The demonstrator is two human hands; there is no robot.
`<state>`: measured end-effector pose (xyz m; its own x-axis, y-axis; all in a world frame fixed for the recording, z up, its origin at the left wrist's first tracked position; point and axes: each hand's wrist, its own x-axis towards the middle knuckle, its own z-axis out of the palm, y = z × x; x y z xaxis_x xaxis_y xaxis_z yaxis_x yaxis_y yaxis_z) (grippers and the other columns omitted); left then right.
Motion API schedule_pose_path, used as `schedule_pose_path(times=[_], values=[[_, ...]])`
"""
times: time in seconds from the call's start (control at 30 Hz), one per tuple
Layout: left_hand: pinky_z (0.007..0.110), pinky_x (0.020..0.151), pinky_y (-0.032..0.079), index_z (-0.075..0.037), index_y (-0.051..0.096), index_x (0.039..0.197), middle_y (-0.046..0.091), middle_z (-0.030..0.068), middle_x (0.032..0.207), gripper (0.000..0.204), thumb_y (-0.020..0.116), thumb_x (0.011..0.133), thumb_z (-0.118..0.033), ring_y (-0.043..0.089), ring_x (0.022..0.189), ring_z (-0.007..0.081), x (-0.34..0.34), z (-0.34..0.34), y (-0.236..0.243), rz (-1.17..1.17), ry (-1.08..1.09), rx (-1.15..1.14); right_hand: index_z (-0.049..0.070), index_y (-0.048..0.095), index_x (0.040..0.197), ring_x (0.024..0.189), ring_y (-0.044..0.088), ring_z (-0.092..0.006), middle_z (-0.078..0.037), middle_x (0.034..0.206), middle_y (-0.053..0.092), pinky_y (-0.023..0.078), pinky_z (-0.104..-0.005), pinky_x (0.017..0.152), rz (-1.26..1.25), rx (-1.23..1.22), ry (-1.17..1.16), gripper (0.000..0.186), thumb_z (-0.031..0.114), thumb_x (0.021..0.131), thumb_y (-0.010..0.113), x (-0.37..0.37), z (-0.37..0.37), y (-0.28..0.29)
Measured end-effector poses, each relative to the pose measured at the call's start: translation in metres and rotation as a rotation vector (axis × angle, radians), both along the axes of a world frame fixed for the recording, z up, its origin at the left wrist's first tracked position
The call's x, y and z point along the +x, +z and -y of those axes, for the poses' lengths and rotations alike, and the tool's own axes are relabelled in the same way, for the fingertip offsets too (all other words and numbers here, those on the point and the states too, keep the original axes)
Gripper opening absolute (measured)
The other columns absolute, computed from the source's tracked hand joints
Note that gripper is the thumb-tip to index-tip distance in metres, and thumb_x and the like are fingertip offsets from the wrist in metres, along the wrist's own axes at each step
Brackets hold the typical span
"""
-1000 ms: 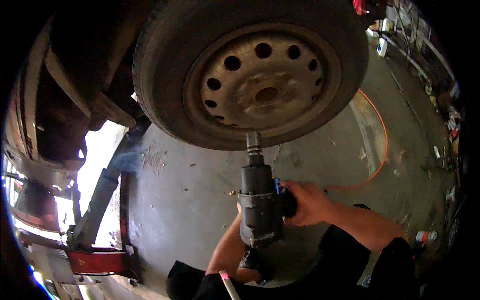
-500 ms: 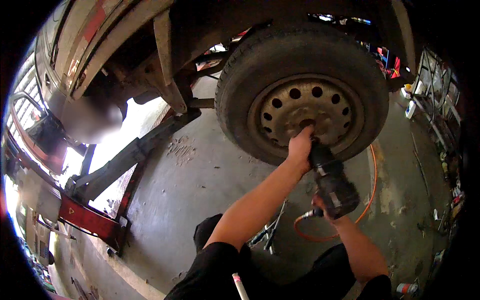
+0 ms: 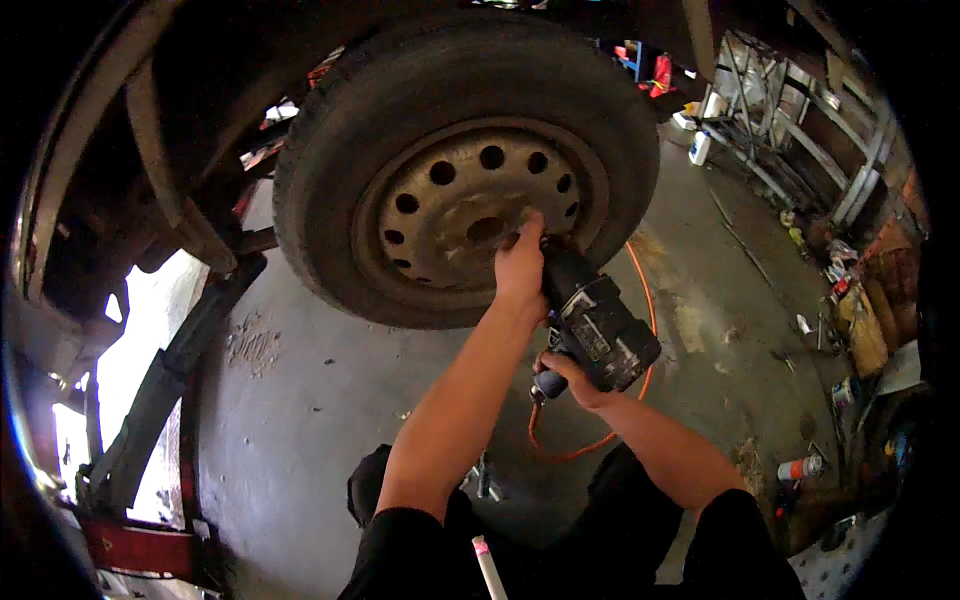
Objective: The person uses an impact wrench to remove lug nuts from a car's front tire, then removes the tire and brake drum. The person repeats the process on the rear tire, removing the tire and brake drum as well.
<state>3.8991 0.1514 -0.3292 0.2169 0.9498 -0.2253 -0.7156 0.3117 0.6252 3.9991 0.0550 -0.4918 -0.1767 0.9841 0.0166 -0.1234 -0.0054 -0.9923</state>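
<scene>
A black impact wrench (image 3: 603, 325) is held in both hands, its nose close to the steel wheel (image 3: 455, 195) at the right of the hub hole. My left hand (image 3: 520, 268) is closed around the front of the tool, its fingertips by the wheel face. Whatever sits at the wrench's tip is hidden behind that hand. Lower down, my right hand (image 3: 575, 378) grips the wrench's handle. From the handle's base runs an orange air hose (image 3: 648, 300). The dark tyre (image 3: 325, 190) around the wheel is raised off the floor under a vehicle.
Left of the tyre, a lift arm (image 3: 165, 375) reaches up under the vehicle from a red base (image 3: 140, 548). Metal frames (image 3: 790, 130) and scattered clutter line the right side. A can (image 3: 800, 468) lies at lower right. A white stick (image 3: 488, 570) shows at the bottom edge.
The view has swung right, so the wheel appears further left. Relative to the hub hole, the wrench and my left hand have moved up and right. Both hands still hold the tool.
</scene>
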Motion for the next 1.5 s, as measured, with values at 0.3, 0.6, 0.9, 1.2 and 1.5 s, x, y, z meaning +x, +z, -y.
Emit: schedule_pose_path(times=[0.3, 0.6, 0.9, 1.2, 1.5], values=[[0.045, 0.07, 0.056, 0.002, 0.053, 0.114, 0.063, 0.016, 0.102, 0.035, 0.062, 0.09, -0.023, 0.065, 0.08, 0.0302, -0.022, -0.022, -0.004, -0.006, -0.212, 0.01, 0.007, 0.064, 0.101, 0.083, 0.062, -0.0274, -0.008, 0.089, 0.066, 0.048, -0.0411, 0.075, 0.833, 0.63, -0.347, 0.025, 0.027, 0.087, 0.068, 0.004, -0.021, 0.037], [0.046, 0.074, 0.055, -0.001, 0.053, 0.117, 0.064, 0.0151, 0.098, 0.039, 0.063, 0.088, -0.026, 0.064, 0.083, 0.0309, -0.028, -0.039, -0.003, 0.009, -0.218, -0.082, 0.008, 0.061, 0.116, 0.09, 0.06, -0.0303, -0.011, 0.1, 0.063, 0.047, -0.0427, 0.08, 0.869, 0.754, -0.446, 0.04, 0.025, 0.081, 0.071, -0.022, -0.016, 0.078], [0.042, 0.075, 0.053, -0.003, 0.06, 0.114, 0.065, 0.0132, 0.099, 0.043, 0.059, 0.086, -0.036, 0.063, 0.087, 0.0281, -0.033, -0.05, -0.021, 0.059, -0.194, 0.016, 0.008, 0.058, 0.122, 0.095, 0.06, -0.0316, -0.012, 0.107, 0.062, 0.049, -0.0426, 0.081, 0.94, 0.748, -0.467, 0.046, 0.024, 0.081, 0.072, -0.027, -0.039, 0.064], [0.037, 0.069, 0.051, -0.001, 0.064, 0.114, 0.065, 0.0095, 0.101, 0.041, 0.067, 0.085, -0.029, 0.062, 0.082, 0.022, -0.035, -0.046, -0.002, -0.145, -0.198, -0.001, 0.007, 0.059, 0.099, 0.083, 0.059, -0.0179, -0.004, 0.088, 0.061, 0.049, -0.0352, 0.077, 0.497, 0.254, -0.286, 0.017, 0.018, 0.088, 0.065, -0.039, -0.022, 0.057], [0.037, 0.07, 0.054, -0.004, 0.066, 0.111, 0.068, 0.0095, 0.097, 0.033, 0.062, 0.09, -0.029, 0.067, 0.079, 0.021, -0.038, -0.052, -0.005, -0.164, -0.221, 0.058, 0.007, 0.06, 0.093, 0.081, 0.058, -0.0158, -0.002, 0.084, 0.06, 0.048, -0.033, 0.075, 0.49, 0.462, -0.301, 0.012, 0.018, 0.09, 0.063, -0.034, -0.031, 0.026]])
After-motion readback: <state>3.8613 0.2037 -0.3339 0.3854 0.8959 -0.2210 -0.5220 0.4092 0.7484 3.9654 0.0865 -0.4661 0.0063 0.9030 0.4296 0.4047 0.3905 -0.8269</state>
